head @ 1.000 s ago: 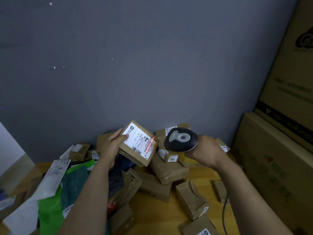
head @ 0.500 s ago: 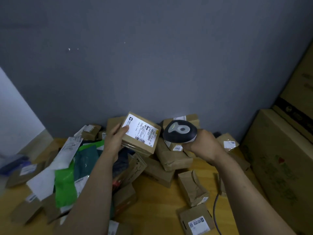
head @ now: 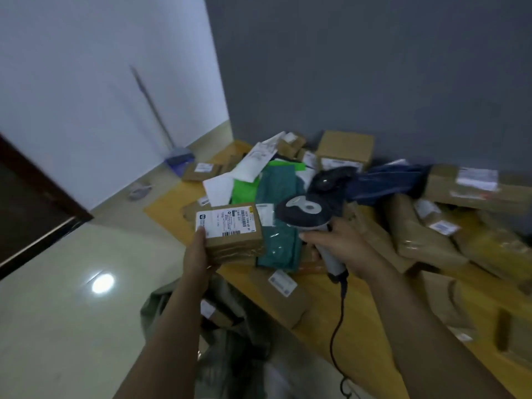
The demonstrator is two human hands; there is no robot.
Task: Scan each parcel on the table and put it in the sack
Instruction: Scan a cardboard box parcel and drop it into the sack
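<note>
Cardboard parcel and barcode scanner held side by side, just apart.
Parcel brown, taped, white label up, gripped at its left edge above the grey sack; scanner dark-headed, grey-handled, corded; other parcels heaped on the counter.

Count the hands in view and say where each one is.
2. The left hand grips a labelled cardboard parcel by the table edge; the right hand grips the scanner above the table. No others are visible.
</note>
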